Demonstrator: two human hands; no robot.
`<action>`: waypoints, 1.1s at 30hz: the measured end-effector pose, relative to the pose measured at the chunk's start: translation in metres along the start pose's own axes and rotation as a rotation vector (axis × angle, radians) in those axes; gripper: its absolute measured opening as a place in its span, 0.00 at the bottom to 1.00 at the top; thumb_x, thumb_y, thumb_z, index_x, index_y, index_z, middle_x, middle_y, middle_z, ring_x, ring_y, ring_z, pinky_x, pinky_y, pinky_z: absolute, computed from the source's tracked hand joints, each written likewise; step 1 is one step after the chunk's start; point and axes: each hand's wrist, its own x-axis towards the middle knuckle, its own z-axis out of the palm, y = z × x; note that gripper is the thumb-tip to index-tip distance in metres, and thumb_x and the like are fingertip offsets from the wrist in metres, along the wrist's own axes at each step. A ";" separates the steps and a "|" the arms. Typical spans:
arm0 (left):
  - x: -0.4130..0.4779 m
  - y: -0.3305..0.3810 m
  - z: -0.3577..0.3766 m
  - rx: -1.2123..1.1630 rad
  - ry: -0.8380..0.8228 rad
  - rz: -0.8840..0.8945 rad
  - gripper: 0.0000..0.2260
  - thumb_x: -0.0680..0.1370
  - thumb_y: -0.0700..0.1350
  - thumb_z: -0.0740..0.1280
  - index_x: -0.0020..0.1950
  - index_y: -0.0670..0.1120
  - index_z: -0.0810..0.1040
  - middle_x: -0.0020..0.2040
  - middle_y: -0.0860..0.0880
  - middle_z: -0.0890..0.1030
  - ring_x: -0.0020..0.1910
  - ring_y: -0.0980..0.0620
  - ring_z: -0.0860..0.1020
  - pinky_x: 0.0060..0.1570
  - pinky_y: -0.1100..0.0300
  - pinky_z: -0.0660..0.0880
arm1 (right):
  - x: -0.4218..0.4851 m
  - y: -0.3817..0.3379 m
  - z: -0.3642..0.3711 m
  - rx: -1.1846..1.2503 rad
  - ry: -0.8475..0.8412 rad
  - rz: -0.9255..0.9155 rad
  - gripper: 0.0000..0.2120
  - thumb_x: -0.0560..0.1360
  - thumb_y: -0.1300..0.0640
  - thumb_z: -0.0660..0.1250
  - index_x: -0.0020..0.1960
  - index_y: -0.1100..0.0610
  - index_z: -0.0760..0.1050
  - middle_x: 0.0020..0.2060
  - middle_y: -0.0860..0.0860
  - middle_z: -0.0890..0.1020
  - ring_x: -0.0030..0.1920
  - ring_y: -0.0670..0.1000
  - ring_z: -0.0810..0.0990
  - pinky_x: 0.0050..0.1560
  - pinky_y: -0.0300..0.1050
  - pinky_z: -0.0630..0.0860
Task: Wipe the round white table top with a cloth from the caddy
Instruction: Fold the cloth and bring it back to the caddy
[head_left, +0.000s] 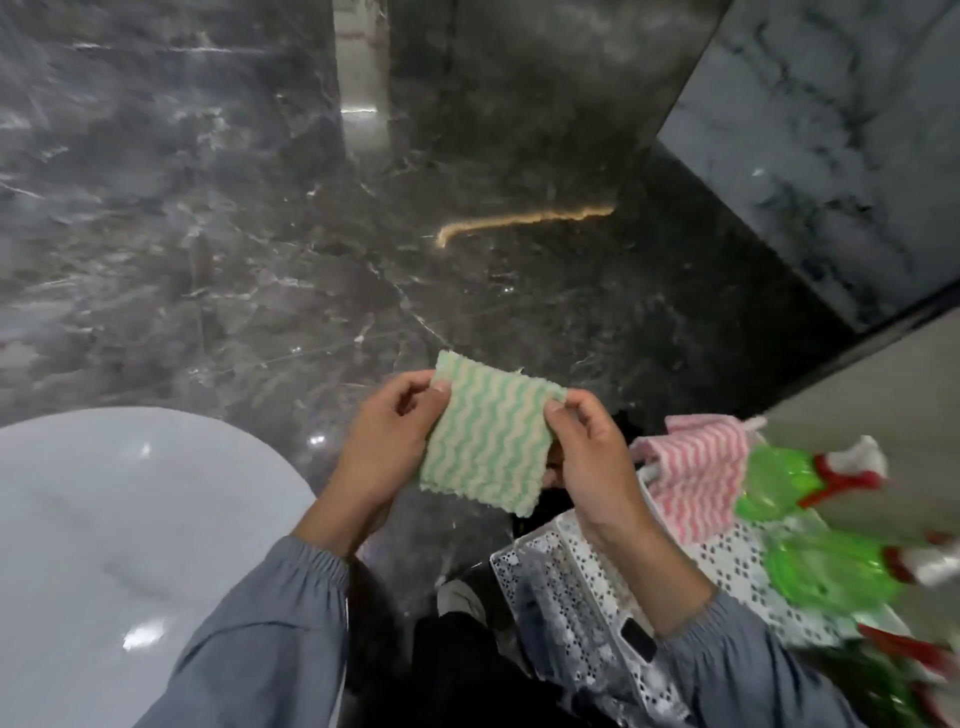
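Observation:
A green-and-cream wavy-striped cloth (488, 436) hangs folded in front of me above the dark floor. My left hand (387, 441) pinches its upper left corner and my right hand (589, 457) pinches its upper right corner. The round white table top (130, 545) fills the lower left, to the left of both hands and apart from the cloth. The white perforated caddy (566, 597) stands at the lower right, under my right forearm.
A pink-and-white striped cloth (696, 478) drapes over the caddy's rim. Green spray bottles (826, 566) with red-and-white triggers stand in the caddy. Dark marble floor (311, 234) spreads ahead; a lighter marble wall (831, 130) rises at the right. My shoe (460, 597) shows below.

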 end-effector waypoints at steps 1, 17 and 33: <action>0.003 0.015 0.017 0.009 -0.039 -0.012 0.07 0.83 0.48 0.70 0.58 0.49 0.85 0.51 0.47 0.87 0.47 0.56 0.84 0.48 0.61 0.81 | -0.003 -0.013 -0.018 -0.005 0.051 0.010 0.05 0.84 0.52 0.64 0.53 0.51 0.78 0.41 0.54 0.82 0.40 0.56 0.81 0.36 0.53 0.77; 0.035 0.036 0.213 0.362 -0.477 -0.001 0.11 0.81 0.39 0.72 0.58 0.54 0.81 0.50 0.53 0.83 0.49 0.56 0.81 0.49 0.60 0.81 | -0.057 -0.017 -0.155 0.128 0.600 0.168 0.05 0.86 0.54 0.58 0.61 0.48 0.71 0.53 0.54 0.83 0.46 0.58 0.86 0.49 0.66 0.83; 0.020 0.031 0.182 0.432 -0.500 0.056 0.10 0.80 0.41 0.73 0.61 0.50 0.81 0.58 0.54 0.84 0.60 0.57 0.81 0.66 0.56 0.77 | -0.068 -0.013 -0.109 0.136 0.593 0.166 0.05 0.81 0.62 0.63 0.53 0.55 0.75 0.49 0.54 0.81 0.49 0.54 0.80 0.51 0.49 0.77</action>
